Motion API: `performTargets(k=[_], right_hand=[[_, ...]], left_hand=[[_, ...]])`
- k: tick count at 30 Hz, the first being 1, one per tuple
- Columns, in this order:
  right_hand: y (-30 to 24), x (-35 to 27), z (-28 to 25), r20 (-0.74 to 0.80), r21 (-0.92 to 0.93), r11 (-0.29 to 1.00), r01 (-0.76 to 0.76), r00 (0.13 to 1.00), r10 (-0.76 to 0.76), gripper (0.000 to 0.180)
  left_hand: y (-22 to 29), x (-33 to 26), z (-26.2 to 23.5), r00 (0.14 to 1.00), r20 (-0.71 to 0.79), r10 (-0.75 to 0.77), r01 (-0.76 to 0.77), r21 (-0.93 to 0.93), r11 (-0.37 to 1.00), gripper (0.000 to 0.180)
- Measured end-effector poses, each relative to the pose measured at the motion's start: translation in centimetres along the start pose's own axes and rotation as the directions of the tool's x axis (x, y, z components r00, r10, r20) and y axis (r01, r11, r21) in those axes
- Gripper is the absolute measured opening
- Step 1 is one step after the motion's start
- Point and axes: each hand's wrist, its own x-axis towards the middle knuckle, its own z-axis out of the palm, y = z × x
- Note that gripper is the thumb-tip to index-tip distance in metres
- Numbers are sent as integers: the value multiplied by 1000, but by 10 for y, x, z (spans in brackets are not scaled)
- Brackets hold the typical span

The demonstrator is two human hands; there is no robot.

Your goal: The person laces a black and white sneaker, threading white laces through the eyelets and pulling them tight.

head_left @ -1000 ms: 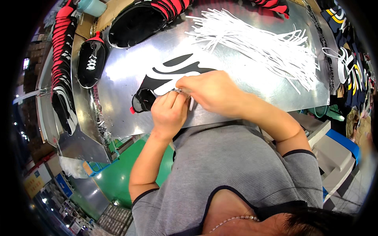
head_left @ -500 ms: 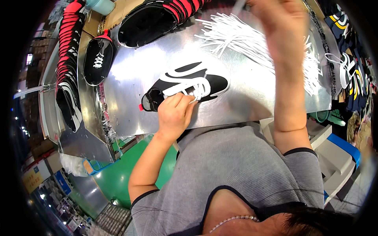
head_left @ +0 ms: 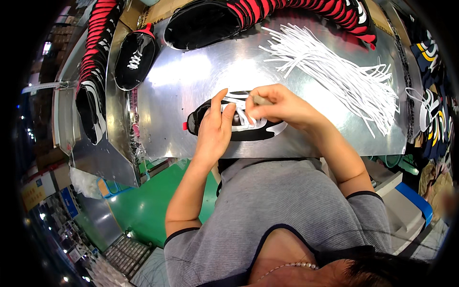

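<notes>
A black and white shoe upper (head_left: 251,135) lies flat near the front edge of the metal table, its red heel tab to the left. White lace loops (head_left: 241,114) cross its throat. My left hand (head_left: 216,125) rests over the heel half, thumb and index finger stretched apart beside the laces. Over the front half, my right hand (head_left: 277,107) is closed in a pinch at the lacing. A small grey-brown thing (head_left: 261,100) shows between its fingers; its kind is not clear. The fingertips partly hide the lacing.
A bundle of white shoelaces (head_left: 339,76) lies to the right on the metal table (head_left: 167,107). Nested black and red uppers (head_left: 205,24) curve along the back. A single laced upper (head_left: 135,60) sits at the left, beside another long stack (head_left: 91,91).
My right hand has come down from the upper right to the shoe's lacing. My left hand has loosened its pinch, thumb and index now apart. The view has shifted slightly.
</notes>
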Motion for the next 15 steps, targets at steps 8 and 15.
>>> performTargets(k=[8, 15], right_hand=[[28, 19, -3, -276, -353, 923, 151, 926, -257, 9], [46, 29, 0, -346, -549, 815, 182, 839, -420, 14]], left_hand=[[-8, 8, 16, 988, -139, 72, -82, -66, 994, 41], [-2, 8, 20, 983, -186, 9, -3, 32, 999, 45]])
